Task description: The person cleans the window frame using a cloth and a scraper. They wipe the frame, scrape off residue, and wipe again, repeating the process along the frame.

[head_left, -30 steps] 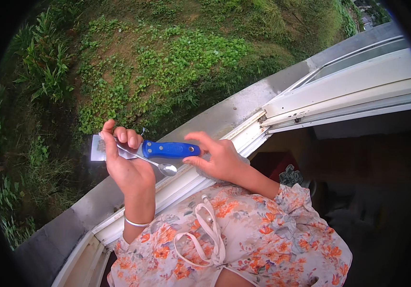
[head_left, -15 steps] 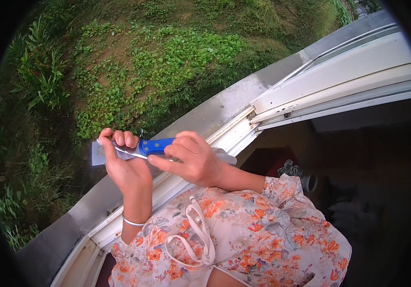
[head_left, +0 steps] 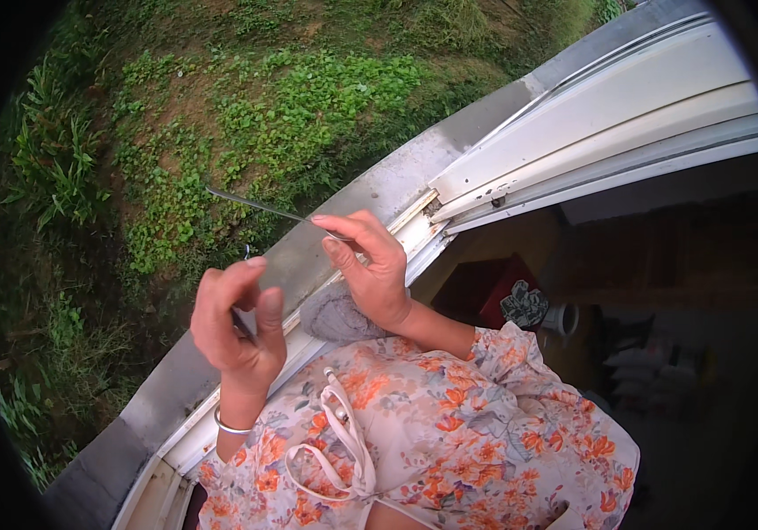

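Pinched between thumb and fingers of my right hand (head_left: 370, 269) is a thin grey metal strip (head_left: 260, 205), which sticks out to the upper left over the sill. Lower and to the left, my left hand (head_left: 236, 322) is raised with curled fingers. A dark piece of something shows between them; most of it is hidden, so its kind is unclear. The blue-handled tool with the wide blade cannot be seen now. Beneath my right wrist a rolled grey cloth (head_left: 339, 314) lies on the white window frame.
The concrete ledge (head_left: 396, 177) runs diagonally past my hands, with a white window sash (head_left: 608, 115) at the upper right. Beyond lies a green garden plot (head_left: 308, 97). Indoors on the right are a dark red box (head_left: 480, 283) and a pale round container (head_left: 560, 320).
My hands have moved apart. The right has risen with the metal strip; the left has moved down with its fingers curled. The blue handle has gone from sight, and the grey cloth shows more.
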